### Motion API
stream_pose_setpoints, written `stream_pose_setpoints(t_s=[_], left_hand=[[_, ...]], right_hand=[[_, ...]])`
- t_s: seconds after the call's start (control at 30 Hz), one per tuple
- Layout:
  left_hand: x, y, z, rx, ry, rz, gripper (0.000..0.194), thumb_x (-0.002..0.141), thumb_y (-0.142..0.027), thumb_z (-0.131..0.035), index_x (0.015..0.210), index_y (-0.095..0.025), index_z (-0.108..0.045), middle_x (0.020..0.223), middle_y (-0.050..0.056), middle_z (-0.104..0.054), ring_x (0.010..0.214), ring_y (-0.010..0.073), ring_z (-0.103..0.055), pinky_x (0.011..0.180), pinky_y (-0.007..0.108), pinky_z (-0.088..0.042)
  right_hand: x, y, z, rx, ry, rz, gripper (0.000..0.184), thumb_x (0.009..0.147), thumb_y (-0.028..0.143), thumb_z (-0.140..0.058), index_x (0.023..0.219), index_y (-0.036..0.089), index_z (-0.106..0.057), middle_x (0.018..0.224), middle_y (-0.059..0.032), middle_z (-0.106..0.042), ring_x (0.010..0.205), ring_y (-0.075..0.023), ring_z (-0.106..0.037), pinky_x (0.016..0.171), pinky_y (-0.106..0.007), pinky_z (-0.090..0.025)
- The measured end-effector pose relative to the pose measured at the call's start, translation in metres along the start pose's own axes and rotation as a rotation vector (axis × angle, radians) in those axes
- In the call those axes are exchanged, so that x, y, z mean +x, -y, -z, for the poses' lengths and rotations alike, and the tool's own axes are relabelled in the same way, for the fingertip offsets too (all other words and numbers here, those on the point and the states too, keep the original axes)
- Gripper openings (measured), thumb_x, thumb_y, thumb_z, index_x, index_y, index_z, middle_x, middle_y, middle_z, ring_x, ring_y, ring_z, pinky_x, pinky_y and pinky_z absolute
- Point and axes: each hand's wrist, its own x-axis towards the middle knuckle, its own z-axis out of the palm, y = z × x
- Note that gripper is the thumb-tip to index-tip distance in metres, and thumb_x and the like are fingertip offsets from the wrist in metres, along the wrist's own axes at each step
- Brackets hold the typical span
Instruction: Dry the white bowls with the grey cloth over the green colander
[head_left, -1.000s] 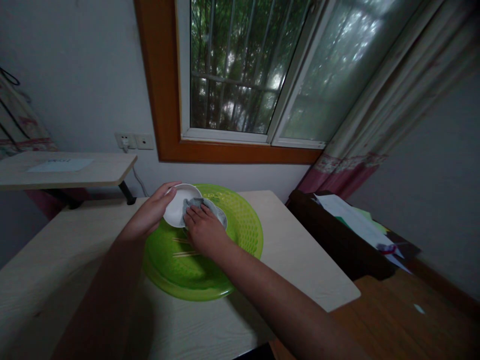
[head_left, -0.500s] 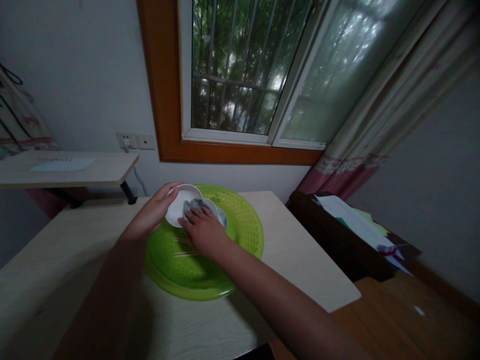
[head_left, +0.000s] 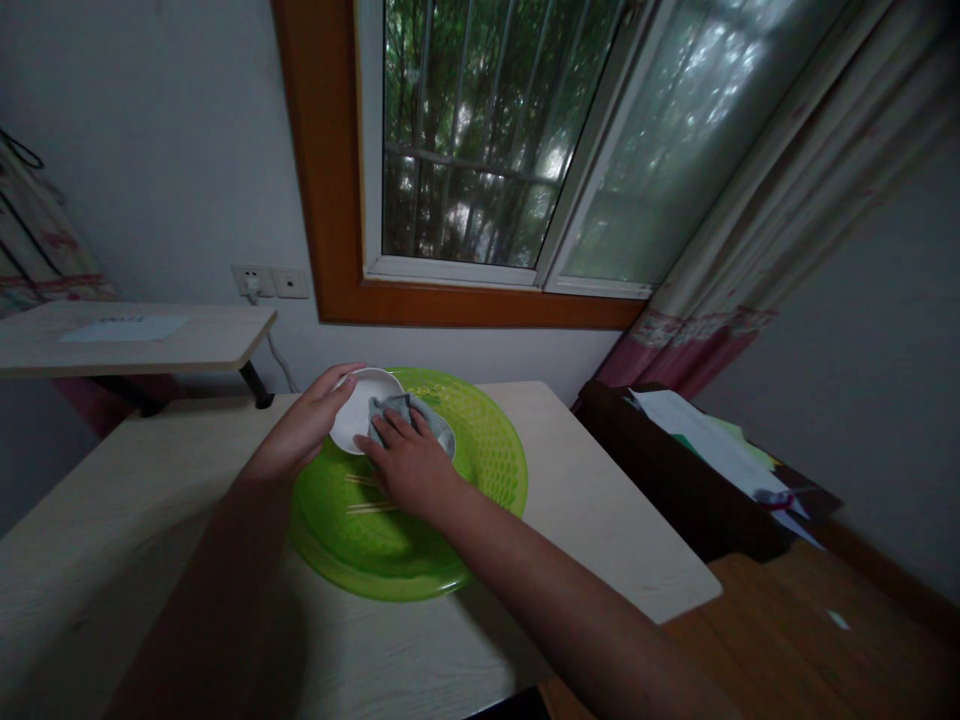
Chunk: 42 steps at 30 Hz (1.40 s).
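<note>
Over the basin (head_left: 501, 465), the right hand (head_left: 412, 460) hides part of the cloth (head_left: 381, 410) and the right ends of the chopsticks (head_left: 367, 509); the cloth covers some of the bowl (head_left: 348, 422). Left of the basin, writing on the paper (head_left: 126, 329) is too small to read; right of it, the curtain (head_left: 795, 170) runs off the top edge.

The left hand (head_left: 315, 415) and right hand (head_left: 411, 460) are bare, with rounded fingers (head_left: 398, 428). The left forearm (head_left: 217, 560) and right forearm (head_left: 540, 580) are bare as well, smooth in outline and narrowing toward the wrists (head_left: 448, 495); finer details are too small and dim to make out.
</note>
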Motion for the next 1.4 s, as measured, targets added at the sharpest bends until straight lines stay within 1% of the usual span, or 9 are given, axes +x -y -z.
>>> stream_pose_setpoints(t_s=[0.17,0.43,0.53,0.63,0.7,0.83,1.13,1.27,1.4], left_hand=[[-0.004,-0.004,-0.001,0.003,-0.006,0.003,0.053,0.086,-0.049,-0.065,0.131,-0.021,-0.061,0.106,0.007,-0.071,0.074,0.0164,-0.062,0.059,0.023,-0.046],[0.0,-0.003,-0.001,0.021,-0.018,-0.009,0.051,0.085,-0.047,-0.065,0.128,-0.021,-0.063,0.106,0.007,-0.072,0.076,0.0169,-0.062,0.06,0.023,-0.046],[0.0,-0.002,-0.001,0.003,-0.031,-0.007,0.051,0.085,-0.048,-0.066,0.127,-0.021,-0.063,0.103,0.007,-0.071,0.076,0.0166,-0.062,0.06,0.022,-0.046],[0.0,-0.003,0.0,-0.035,-0.032,-0.005,0.053,0.084,-0.049,-0.067,0.128,-0.021,-0.062,0.104,0.007,-0.071,0.077,0.0166,-0.062,0.061,0.023,-0.047],[0.001,-0.002,0.0,-0.039,-0.038,-0.011,0.055,0.083,-0.05,-0.067,0.129,-0.021,-0.062,0.105,0.007,-0.071,0.076,0.0164,-0.062,0.06,0.023,-0.047],[0.003,-0.001,0.001,-0.033,-0.054,-0.008,0.053,0.082,-0.048,-0.068,0.128,-0.021,-0.063,0.102,0.007,-0.071,0.072,0.016,-0.061,0.056,0.022,-0.044],[0.0,-0.004,-0.002,0.007,-0.076,-0.044,0.05,0.084,-0.05,-0.066,0.126,-0.022,-0.065,0.105,0.007,-0.071,0.082,0.0181,-0.062,0.063,0.023,-0.045],[-0.006,-0.011,-0.01,-0.002,-0.052,-0.022,0.051,0.085,-0.05,-0.065,0.128,-0.021,-0.063,0.105,0.006,-0.071,0.081,0.0178,-0.062,0.065,0.025,-0.047],[-0.01,-0.016,-0.014,0.029,-0.053,-0.016,0.051,0.086,-0.05,-0.064,0.127,-0.02,-0.064,0.107,0.007,-0.071,0.085,0.0194,-0.063,0.069,0.025,-0.048]], right_hand=[[-0.001,0.001,0.003,0.02,0.02,0.018,0.062,0.094,0.04,-0.064,0.151,0.033,-0.042,0.158,-0.0103,-0.043,0.148,-0.0328,-0.034,0.122,-0.058,-0.022],[0.001,-0.002,0.001,0.065,0.007,0.006,0.048,0.095,0.038,-0.06,0.141,0.023,-0.054,0.152,-0.0123,-0.051,0.145,-0.0313,-0.039,0.122,-0.057,-0.022],[0.002,-0.001,0.003,0.092,-0.02,0.006,0.059,0.095,0.038,-0.061,0.149,0.022,-0.044,0.151,-0.0126,-0.052,0.144,-0.0304,-0.04,0.122,-0.055,-0.023],[0.002,-0.001,0.005,0.108,-0.062,-0.008,0.07,0.095,0.037,-0.061,0.155,0.015,-0.033,0.149,-0.0148,-0.054,0.142,-0.03,-0.042,0.122,-0.053,-0.023],[0.003,-0.001,0.004,0.097,-0.066,-0.005,0.062,0.094,0.035,-0.06,0.149,0.011,-0.042,0.147,-0.0157,-0.055,0.142,-0.0307,-0.042,0.123,-0.052,-0.023],[0.004,-0.003,0.003,0.079,-0.046,0.009,0.047,0.092,0.033,-0.062,0.135,0.013,-0.057,0.148,-0.0143,-0.056,0.142,-0.031,-0.042,0.123,-0.054,-0.022],[0.005,-0.002,0.0,0.211,-0.046,0.084,0.056,0.091,0.034,-0.062,0.141,0.011,-0.053,0.146,-0.0172,-0.057,0.14,-0.0287,-0.048,0.126,-0.052,-0.015],[0.007,0.001,0.005,0.342,-0.032,0.149,0.06,0.093,0.033,-0.059,0.146,0.008,-0.047,0.145,-0.0166,-0.059,0.135,-0.0257,-0.054,0.126,-0.047,-0.02],[0.008,0.001,0.01,0.399,-0.035,0.185,0.067,0.094,0.032,-0.058,0.152,0.008,-0.037,0.148,-0.0167,-0.056,0.136,-0.0242,-0.053,0.122,-0.042,-0.029]])
